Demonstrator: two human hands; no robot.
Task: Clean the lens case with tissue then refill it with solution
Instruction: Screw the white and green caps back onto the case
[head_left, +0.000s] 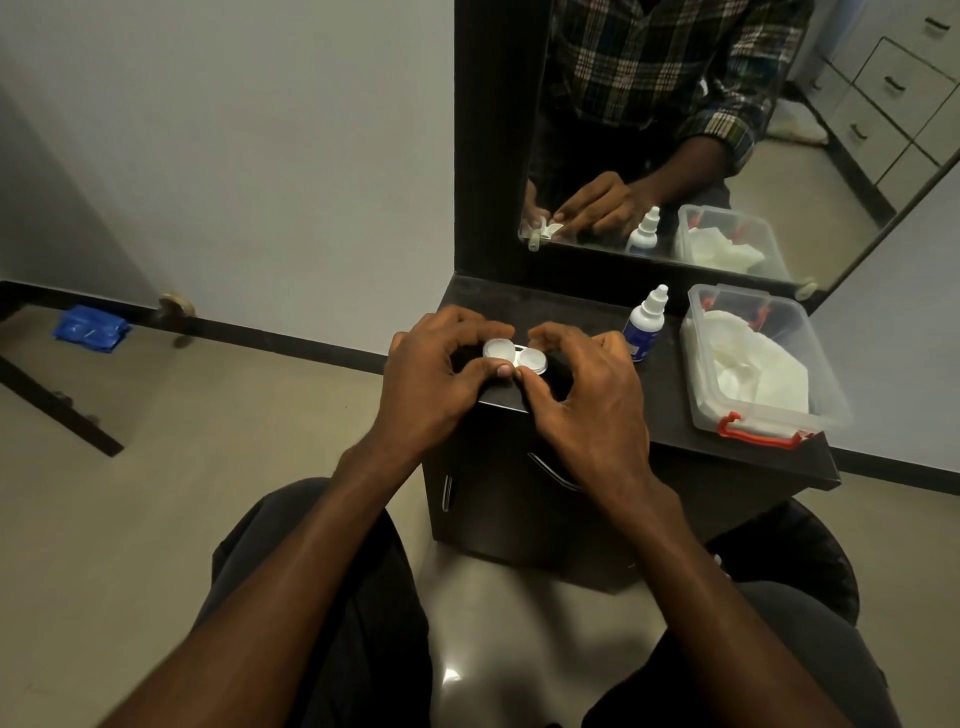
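A white two-well lens case (514, 356) with both round caps on sits near the left front edge of a dark counter (660, 410). My left hand (436, 379) grips its left cap and my right hand (587, 395) grips its right cap, fingers curled around from both sides. A small white solution bottle (644, 325) with a blue label and a white nozzle cap stands upright just right of my right hand. White tissues (753, 364) lie in a clear plastic box (701, 410) with red latches at the counter's right.
A mirror (727, 130) rises behind the counter and reflects my hands, the bottle and the box. The counter's front edge runs just below my hands. A blue packet (91, 328) lies on the floor at far left. My knees are under the cabinet front.
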